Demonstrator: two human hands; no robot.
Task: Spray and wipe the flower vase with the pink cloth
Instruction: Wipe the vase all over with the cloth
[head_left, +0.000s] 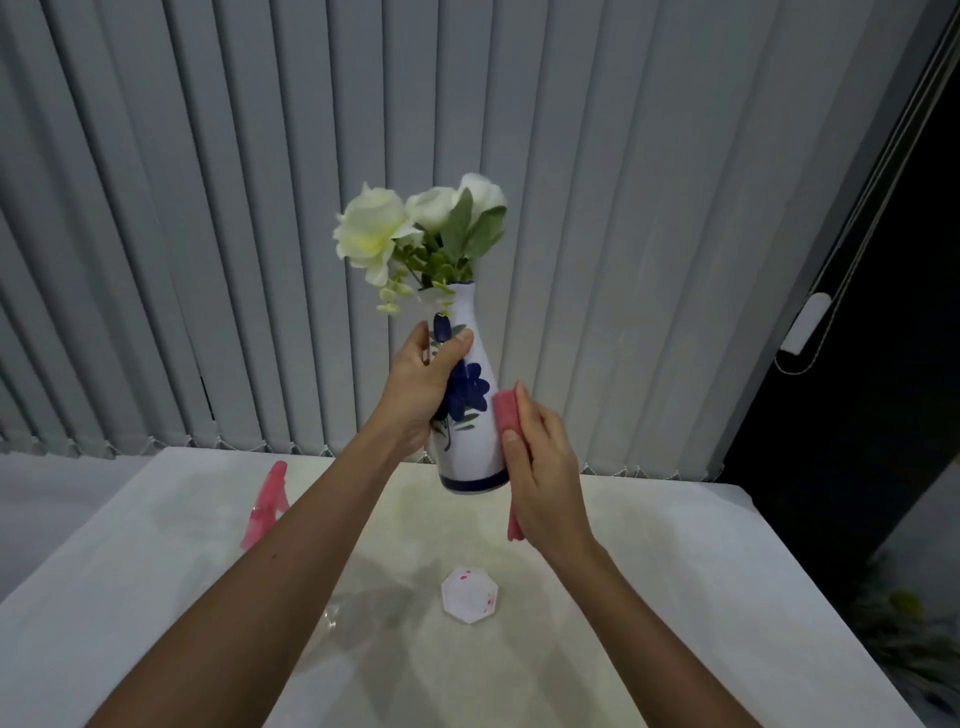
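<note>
A white ceramic vase (475, 447) painted with blue flowers is held up in the air above the table, a little tilted, with white artificial flowers (415, 228) in its mouth. My left hand (421, 387) grips it around the neck and upper body. My right hand (543, 467) holds a folded pink cloth (507, 410) pressed flat against the vase's right side; a strip of the cloth hangs below my palm. The spray bottle (267, 506), clear with a pink trigger head, stands on the table to the left, partly hidden behind my left forearm.
The table (675, 597) has a white cover. A small white octagonal coaster (470, 595) with pink specks lies on it below the vase. Grey vertical blinds (208, 208) hang behind the table, and a dark window opening with a pull cord is on the right.
</note>
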